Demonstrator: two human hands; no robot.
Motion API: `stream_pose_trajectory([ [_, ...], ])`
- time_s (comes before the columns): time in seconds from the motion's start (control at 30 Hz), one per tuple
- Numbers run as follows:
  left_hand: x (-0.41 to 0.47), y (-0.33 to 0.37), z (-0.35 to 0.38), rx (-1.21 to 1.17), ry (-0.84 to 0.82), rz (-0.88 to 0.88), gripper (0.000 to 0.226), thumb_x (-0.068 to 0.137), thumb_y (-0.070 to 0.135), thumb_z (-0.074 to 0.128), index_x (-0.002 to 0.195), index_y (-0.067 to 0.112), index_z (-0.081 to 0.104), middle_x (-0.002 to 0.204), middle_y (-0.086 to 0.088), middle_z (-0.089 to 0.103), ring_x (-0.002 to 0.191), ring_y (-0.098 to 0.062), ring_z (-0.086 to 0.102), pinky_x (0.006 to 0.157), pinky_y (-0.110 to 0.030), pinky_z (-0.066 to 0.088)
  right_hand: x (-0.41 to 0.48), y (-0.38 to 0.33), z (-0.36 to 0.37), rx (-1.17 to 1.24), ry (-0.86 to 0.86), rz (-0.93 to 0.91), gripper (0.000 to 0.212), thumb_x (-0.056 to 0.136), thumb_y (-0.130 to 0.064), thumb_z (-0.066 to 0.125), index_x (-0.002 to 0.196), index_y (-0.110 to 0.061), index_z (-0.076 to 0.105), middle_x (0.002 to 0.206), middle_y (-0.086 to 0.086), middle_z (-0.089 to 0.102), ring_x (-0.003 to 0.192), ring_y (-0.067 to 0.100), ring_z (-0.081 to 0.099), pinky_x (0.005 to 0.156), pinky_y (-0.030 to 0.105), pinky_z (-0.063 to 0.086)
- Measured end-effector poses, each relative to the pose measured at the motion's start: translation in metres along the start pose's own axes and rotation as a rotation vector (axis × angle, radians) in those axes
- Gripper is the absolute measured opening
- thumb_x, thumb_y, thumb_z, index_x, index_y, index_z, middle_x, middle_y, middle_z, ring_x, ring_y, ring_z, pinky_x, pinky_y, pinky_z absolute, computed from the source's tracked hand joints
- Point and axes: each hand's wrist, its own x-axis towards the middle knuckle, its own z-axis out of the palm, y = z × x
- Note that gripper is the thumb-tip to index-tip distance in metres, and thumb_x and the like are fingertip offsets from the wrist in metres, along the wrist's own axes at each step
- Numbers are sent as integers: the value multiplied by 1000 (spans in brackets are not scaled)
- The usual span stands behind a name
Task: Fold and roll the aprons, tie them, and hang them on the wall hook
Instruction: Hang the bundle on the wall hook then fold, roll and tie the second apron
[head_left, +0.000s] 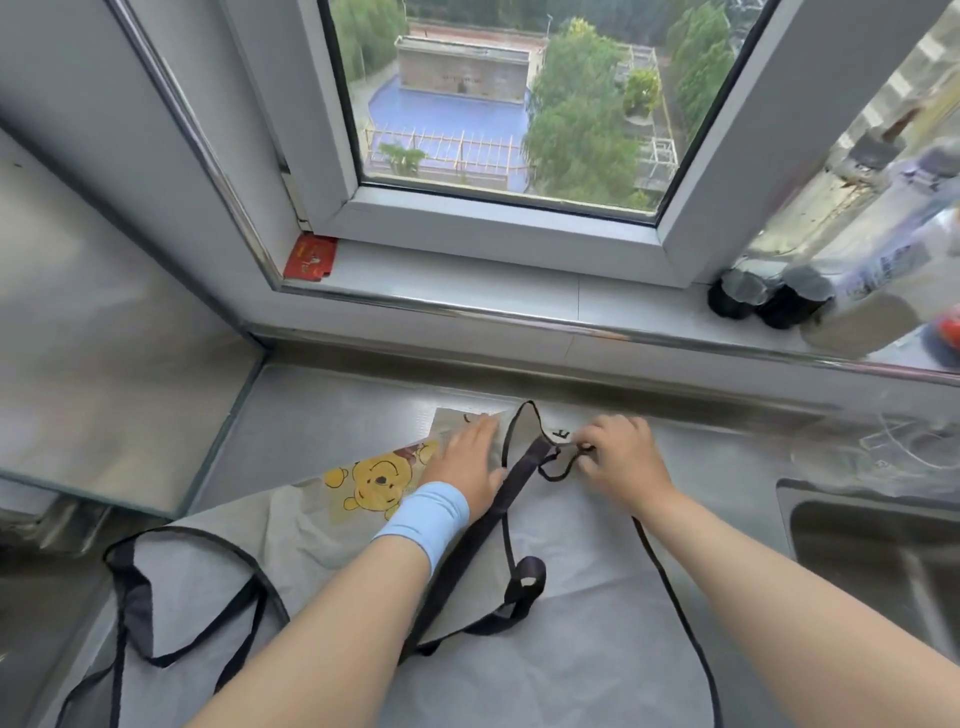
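A light grey apron (571, 597) with black trim and a yellow cartoon bear print (379, 480) lies spread on the steel counter. My left hand (470, 460), with a blue wristband, presses flat on the apron's top part beside the bear. My right hand (621, 460) pinches a thin black strap (558, 473) near the apron's top corner. A wide dark strap (483, 525) runs diagonally between my arms and ends in a loop (527, 577). Another black strap loop (140, 597) trails off at the lower left.
A sink basin (872, 561) opens at the right of the steel counter (332, 405). Behind the counter runs a window sill (467, 291) with a red card (310, 258) at its left and dark bottles (769, 299) at its right. A steel wall panel (104, 338) stands left.
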Motion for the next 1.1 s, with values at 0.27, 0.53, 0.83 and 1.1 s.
stream_pose_trajectory([
  [0.27, 5, -5, 12, 253, -198, -32, 66, 97, 51, 31, 152, 37, -2, 162, 3, -9, 149, -20, -7, 118, -48, 14, 27, -3, -33, 368, 239, 435, 36, 102, -30, 33, 90, -15, 63, 88, 9, 70, 84, 34, 59, 69, 37, 42],
  [0.53, 2, -11, -1, 174, -175, -45, 67, 92, 40, 49, 151, 37, 16, 161, 3, 6, 147, -23, 7, 115, -45, 22, 18, 8, -46, 30, -22, 890, 48, 83, -22, 53, 128, -9, 46, 134, 18, 47, 121, 37, 48, 95, 42, 39],
  [0.83, -38, -73, -18, 165, 51, -195, 55, 94, 26, 48, 145, 29, 31, 157, 1, 23, 143, -22, 23, 113, -39, 30, 11, -129, 5, 64, 55, -399, 33, 72, -5, 61, 101, -15, 69, 100, 5, 63, 91, 31, 60, 77, 39, 44],
  [1.1, -110, -156, -29, 328, 153, -460, 52, 90, 40, 47, 140, 31, 35, 152, 0, 27, 138, -23, 26, 107, -45, 30, 4, -168, 55, -133, -485, -262, 77, 90, -72, 25, 151, -47, -13, 163, 0, -20, 151, 25, -16, 109, 74, 3],
])
